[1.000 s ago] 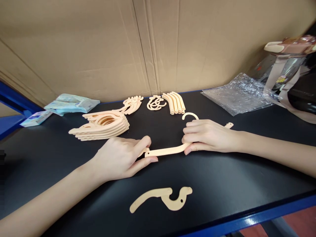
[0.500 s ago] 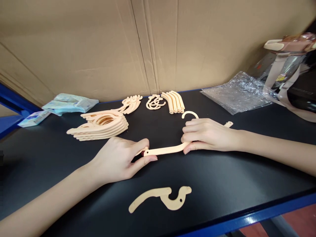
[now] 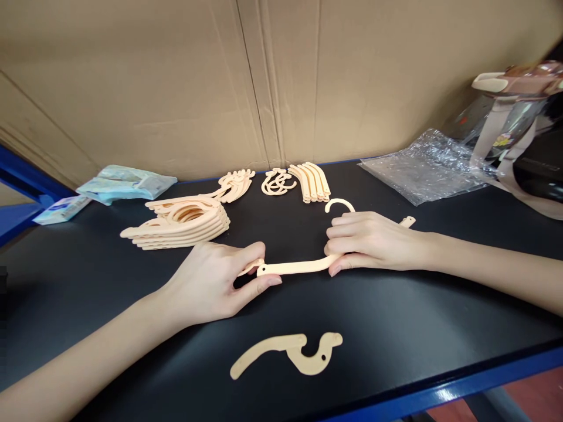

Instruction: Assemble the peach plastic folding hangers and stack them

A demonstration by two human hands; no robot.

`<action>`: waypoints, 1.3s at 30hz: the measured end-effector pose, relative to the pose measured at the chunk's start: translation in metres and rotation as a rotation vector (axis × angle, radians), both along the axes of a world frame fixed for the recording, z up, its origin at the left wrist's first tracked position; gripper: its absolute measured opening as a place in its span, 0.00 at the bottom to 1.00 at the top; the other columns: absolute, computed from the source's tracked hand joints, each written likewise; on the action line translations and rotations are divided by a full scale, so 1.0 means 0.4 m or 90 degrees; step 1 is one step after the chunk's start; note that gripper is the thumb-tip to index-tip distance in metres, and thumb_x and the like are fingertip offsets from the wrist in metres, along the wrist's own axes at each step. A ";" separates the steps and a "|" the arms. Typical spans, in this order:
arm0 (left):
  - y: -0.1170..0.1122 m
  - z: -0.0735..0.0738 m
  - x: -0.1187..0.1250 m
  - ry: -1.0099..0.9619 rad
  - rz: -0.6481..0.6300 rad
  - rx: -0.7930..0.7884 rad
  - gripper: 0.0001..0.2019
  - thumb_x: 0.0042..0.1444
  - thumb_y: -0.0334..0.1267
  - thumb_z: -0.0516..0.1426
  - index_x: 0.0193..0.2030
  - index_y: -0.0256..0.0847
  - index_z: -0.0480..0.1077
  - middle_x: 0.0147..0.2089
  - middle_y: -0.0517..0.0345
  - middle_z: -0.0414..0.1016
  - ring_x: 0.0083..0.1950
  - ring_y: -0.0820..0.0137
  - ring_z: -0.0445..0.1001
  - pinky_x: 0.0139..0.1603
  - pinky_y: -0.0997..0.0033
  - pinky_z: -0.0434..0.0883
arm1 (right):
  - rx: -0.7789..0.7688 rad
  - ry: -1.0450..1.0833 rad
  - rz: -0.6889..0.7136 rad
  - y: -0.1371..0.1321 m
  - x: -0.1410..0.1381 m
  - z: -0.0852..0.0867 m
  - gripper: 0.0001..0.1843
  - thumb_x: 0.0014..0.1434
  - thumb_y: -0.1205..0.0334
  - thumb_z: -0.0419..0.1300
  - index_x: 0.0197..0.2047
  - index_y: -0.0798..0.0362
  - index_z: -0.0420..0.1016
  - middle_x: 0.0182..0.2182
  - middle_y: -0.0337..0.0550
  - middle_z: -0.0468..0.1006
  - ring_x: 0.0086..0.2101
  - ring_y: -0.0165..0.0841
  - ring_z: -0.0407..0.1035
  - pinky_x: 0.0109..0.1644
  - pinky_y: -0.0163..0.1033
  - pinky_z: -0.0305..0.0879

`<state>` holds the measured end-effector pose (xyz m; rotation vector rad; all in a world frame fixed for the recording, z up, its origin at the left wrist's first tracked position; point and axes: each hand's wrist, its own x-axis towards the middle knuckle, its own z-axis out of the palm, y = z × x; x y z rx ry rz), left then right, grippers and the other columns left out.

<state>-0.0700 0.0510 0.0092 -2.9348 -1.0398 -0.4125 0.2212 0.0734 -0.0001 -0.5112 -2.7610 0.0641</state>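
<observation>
Bar [image 3: 299, 268] sits as a second ago, left hand [image 3: 211, 285] pinching its left end, right hand [image 3: 373, 240] clamped farther right, work seemingly paused.

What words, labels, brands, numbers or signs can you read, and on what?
None is legible.
Blue pack: print too blurred to read.
Small pack: blue marks, too blurred to read.
Bottle: red mark and yellow sticker, too small to make out.
Strip and loose piece: no text visible.
</observation>
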 end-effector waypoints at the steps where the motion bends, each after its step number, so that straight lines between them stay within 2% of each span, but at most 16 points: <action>1: -0.002 0.002 0.001 0.005 0.005 -0.008 0.17 0.66 0.48 0.50 0.28 0.42 0.57 0.18 0.70 0.57 0.17 0.77 0.57 0.21 0.74 0.50 | 0.001 0.001 0.000 0.000 0.000 0.000 0.19 0.69 0.51 0.51 0.32 0.54 0.71 0.26 0.37 0.67 0.29 0.29 0.57 0.34 0.35 0.52; 5: -0.005 0.003 0.000 0.026 -0.013 -0.014 0.18 0.68 0.48 0.48 0.27 0.42 0.55 0.18 0.69 0.59 0.18 0.76 0.60 0.22 0.74 0.51 | 0.007 -0.001 -0.007 0.000 0.000 -0.001 0.19 0.69 0.51 0.51 0.31 0.54 0.71 0.25 0.37 0.67 0.29 0.30 0.57 0.34 0.35 0.51; 13: 0.005 -0.013 -0.008 0.045 -0.079 0.114 0.20 0.71 0.47 0.43 0.28 0.42 0.57 0.18 0.66 0.63 0.17 0.74 0.64 0.20 0.72 0.50 | -0.001 0.006 0.001 0.001 0.000 -0.003 0.19 0.69 0.51 0.52 0.31 0.54 0.71 0.26 0.37 0.67 0.29 0.30 0.57 0.34 0.35 0.51; 15: 0.004 -0.010 -0.009 0.051 -0.081 0.146 0.18 0.71 0.47 0.43 0.31 0.41 0.60 0.19 0.66 0.65 0.17 0.74 0.65 0.19 0.72 0.51 | -0.004 0.007 0.002 0.002 0.000 -0.003 0.19 0.69 0.51 0.52 0.32 0.54 0.71 0.26 0.37 0.67 0.29 0.30 0.57 0.34 0.35 0.51; 17: 0.001 -0.006 -0.010 0.051 -0.088 0.180 0.17 0.71 0.48 0.43 0.39 0.40 0.64 0.20 0.66 0.69 0.18 0.73 0.68 0.19 0.72 0.54 | -0.010 0.008 0.007 0.003 0.001 -0.002 0.19 0.69 0.51 0.51 0.32 0.54 0.71 0.26 0.37 0.67 0.29 0.30 0.57 0.34 0.35 0.51; 20: -0.003 0.001 -0.008 0.056 -0.121 0.230 0.17 0.71 0.47 0.43 0.49 0.36 0.64 0.22 0.66 0.73 0.19 0.72 0.71 0.20 0.73 0.59 | -0.024 0.007 0.015 0.003 0.003 -0.002 0.18 0.69 0.52 0.52 0.33 0.54 0.71 0.26 0.37 0.67 0.29 0.29 0.57 0.34 0.35 0.51; 29: -0.018 0.007 0.003 0.109 -0.152 0.312 0.14 0.71 0.39 0.43 0.51 0.32 0.64 0.20 0.66 0.70 0.17 0.71 0.70 0.18 0.69 0.60 | -0.047 0.011 0.017 0.004 0.007 -0.004 0.17 0.69 0.52 0.53 0.33 0.54 0.72 0.26 0.36 0.66 0.29 0.29 0.57 0.34 0.35 0.52; 32: -0.020 0.009 0.006 0.122 -0.158 0.314 0.14 0.71 0.37 0.43 0.52 0.31 0.64 0.21 0.65 0.72 0.18 0.70 0.71 0.19 0.69 0.61 | -0.072 0.008 0.013 0.003 0.008 -0.003 0.17 0.69 0.52 0.52 0.33 0.54 0.72 0.27 0.36 0.67 0.29 0.29 0.57 0.34 0.35 0.52; 35: -0.016 0.008 0.003 0.106 -0.140 0.284 0.15 0.71 0.40 0.43 0.54 0.32 0.63 0.24 0.63 0.74 0.21 0.70 0.73 0.20 0.70 0.62 | -0.082 0.009 0.006 0.003 0.009 -0.004 0.18 0.68 0.51 0.53 0.33 0.54 0.71 0.27 0.36 0.67 0.29 0.29 0.58 0.34 0.35 0.52; 37: -0.012 0.007 -0.001 0.073 -0.129 0.224 0.15 0.70 0.42 0.45 0.54 0.33 0.62 0.26 0.62 0.74 0.24 0.70 0.74 0.21 0.71 0.62 | -0.081 0.015 -0.002 0.004 0.009 -0.006 0.17 0.68 0.51 0.54 0.32 0.54 0.70 0.27 0.36 0.68 0.30 0.29 0.58 0.34 0.35 0.52; 39: -0.009 0.008 -0.005 0.031 -0.108 0.146 0.11 0.67 0.40 0.47 0.49 0.36 0.62 0.27 0.62 0.72 0.25 0.71 0.71 0.21 0.73 0.60 | -0.082 0.021 -0.012 0.005 0.008 -0.008 0.17 0.67 0.51 0.55 0.32 0.54 0.70 0.27 0.36 0.68 0.30 0.29 0.59 0.35 0.35 0.52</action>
